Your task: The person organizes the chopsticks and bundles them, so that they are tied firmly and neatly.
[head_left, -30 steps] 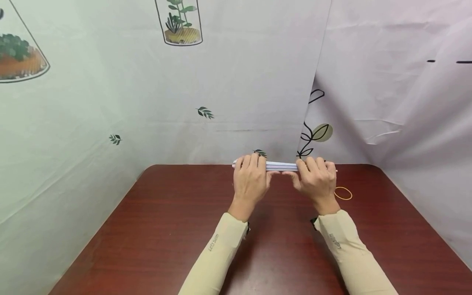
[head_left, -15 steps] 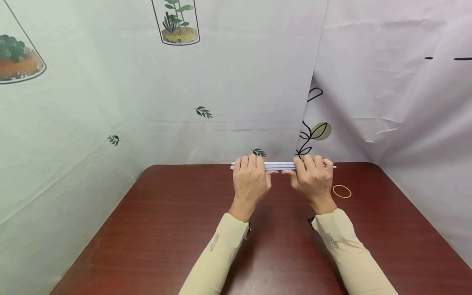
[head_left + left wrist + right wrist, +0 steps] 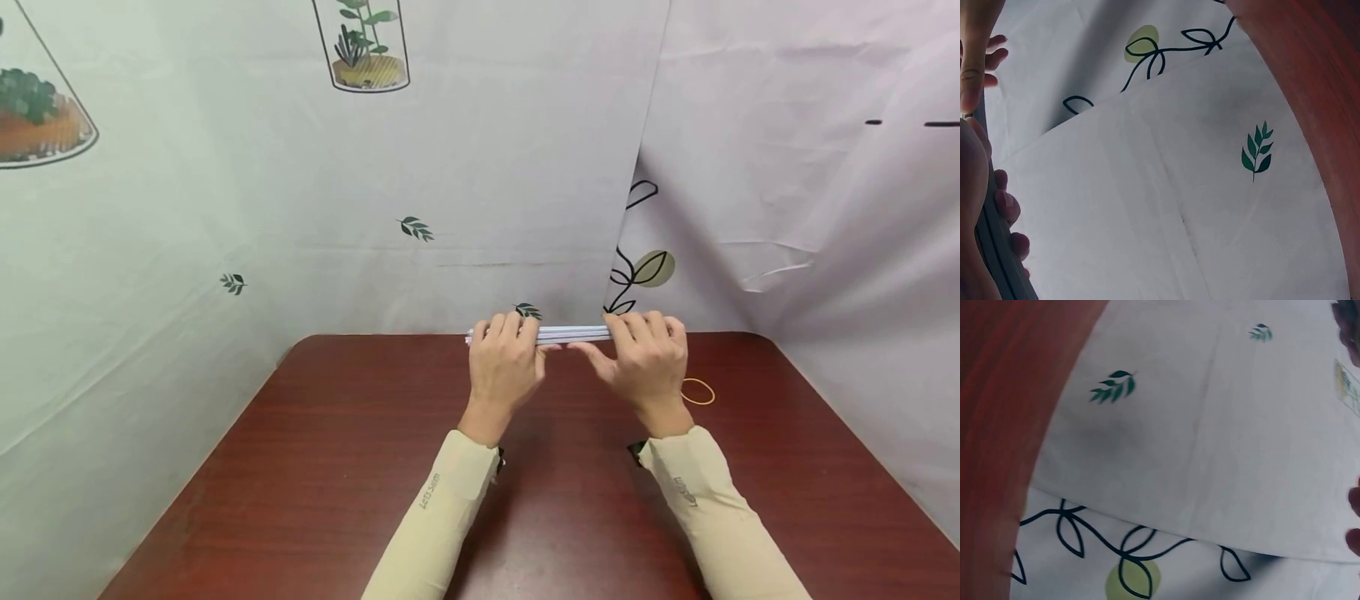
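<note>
A bundle of thin, pale blue-white sticks, straw-like in look (image 3: 573, 334), is held level over the far side of the table. My left hand (image 3: 504, 362) grips its left part, fingers curled over the top and thumb along the near side. On the right part, my right hand (image 3: 647, 358) grips it the same way, thumb pointing inward. The two thumb tips come close together below the middle. In the left wrist view the bundle (image 3: 1004, 262) runs down the left edge, with fingertips (image 3: 1009, 206) wrapped round it. Only some fingertips (image 3: 1354, 500) show in the right wrist view.
A yellow rubber band (image 3: 698, 392) lies on the dark red wooden table (image 3: 360, 467), just right of my right hand. Pale printed cloth (image 3: 480, 167) hangs behind the table's far edge and along both sides.
The hands have spread slightly apart along the bundle, the right hand moving right over its right end. The grip is kept, and the rubber band stays put.
</note>
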`<act>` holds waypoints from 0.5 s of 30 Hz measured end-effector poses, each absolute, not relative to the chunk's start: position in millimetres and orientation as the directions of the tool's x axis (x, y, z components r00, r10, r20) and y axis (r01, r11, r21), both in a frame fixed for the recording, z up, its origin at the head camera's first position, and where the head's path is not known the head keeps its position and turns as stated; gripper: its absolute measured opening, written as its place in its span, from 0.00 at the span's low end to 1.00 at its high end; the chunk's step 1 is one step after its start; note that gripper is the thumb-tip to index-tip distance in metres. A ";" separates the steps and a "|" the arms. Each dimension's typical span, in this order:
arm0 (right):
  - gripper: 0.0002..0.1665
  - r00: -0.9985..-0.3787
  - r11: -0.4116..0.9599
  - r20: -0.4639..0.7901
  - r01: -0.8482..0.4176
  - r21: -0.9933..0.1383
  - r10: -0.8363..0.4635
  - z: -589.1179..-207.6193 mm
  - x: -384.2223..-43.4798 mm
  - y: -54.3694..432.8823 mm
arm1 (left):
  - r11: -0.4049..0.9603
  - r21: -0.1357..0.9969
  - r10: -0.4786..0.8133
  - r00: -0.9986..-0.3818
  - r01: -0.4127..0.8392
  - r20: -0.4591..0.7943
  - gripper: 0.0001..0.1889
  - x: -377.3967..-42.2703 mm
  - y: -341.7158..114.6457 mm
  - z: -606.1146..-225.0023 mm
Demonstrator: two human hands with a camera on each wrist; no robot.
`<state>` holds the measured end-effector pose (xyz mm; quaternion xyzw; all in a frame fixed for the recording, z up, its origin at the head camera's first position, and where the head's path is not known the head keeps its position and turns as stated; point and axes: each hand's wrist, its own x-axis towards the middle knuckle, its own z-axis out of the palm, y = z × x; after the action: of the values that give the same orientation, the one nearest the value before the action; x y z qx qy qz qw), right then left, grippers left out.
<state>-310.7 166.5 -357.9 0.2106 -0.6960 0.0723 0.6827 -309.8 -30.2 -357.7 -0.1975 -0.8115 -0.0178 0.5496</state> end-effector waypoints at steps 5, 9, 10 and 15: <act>0.37 -0.072 0.861 0.981 -0.493 0.121 -0.179 -349.5 -306.1 178.0 | 0.919 -0.189 0.315 -0.355 0.346 0.880 0.24 -308.7 -32.8 -356.4; 0.39 -0.262 0.744 0.961 -0.659 -0.112 -0.088 -348.0 -306.9 191.4 | 0.918 -0.177 0.317 -0.387 0.355 0.866 0.23 -309.3 -34.1 -356.5; 0.38 -0.319 0.686 0.946 -0.702 -0.193 -0.060 -348.5 -307.3 193.7 | 0.918 -0.177 0.319 -0.392 0.356 0.863 0.23 -309.6 -34.4 -356.7; 0.24 -0.531 0.326 0.846 -0.793 -0.514 0.043 -351.5 -310.0 192.3 | 0.922 -0.197 0.334 -0.427 0.334 0.840 0.21 -310.3 -35.5 -358.1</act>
<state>-310.0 192.3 -351.5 0.2653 -0.7065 0.5161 0.4051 -310.3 -35.5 -358.1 -0.1977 -0.8448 0.0000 0.4972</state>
